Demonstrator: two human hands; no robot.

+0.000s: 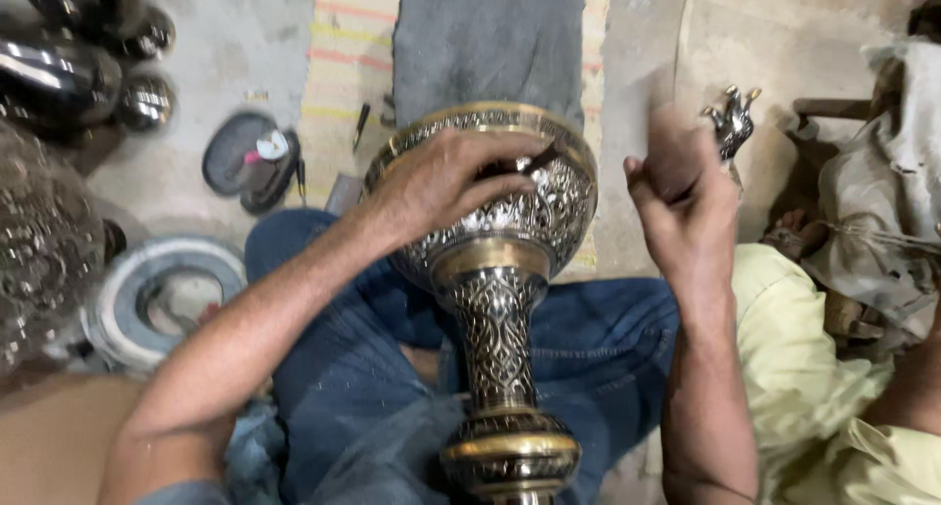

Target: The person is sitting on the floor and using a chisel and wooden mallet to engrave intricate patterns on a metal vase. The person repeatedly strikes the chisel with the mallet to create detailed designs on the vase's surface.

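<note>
Now my left hand grips a thin dark engraving tool against the bowl of the tall engraved brass-and-silver metal vase lying across my lap; my right hand, raised just right, closes around something blurred.

Inventory by count:

- Engraved metal vase, black and brass, with a bulbous body, a narrow stem and a round foot: one.
- Hands in view: two, a left hand and a right hand.
- Thin engraving tool: one.
- Shiny dark round metal pots, top left corner: at least four, partly cut off by the frame.
- Grey ring-shaped stand: one.
- Dark oval lidded case, lying open: one.
- Small metal horse figure: one.
- Grey mat: one.
</note>
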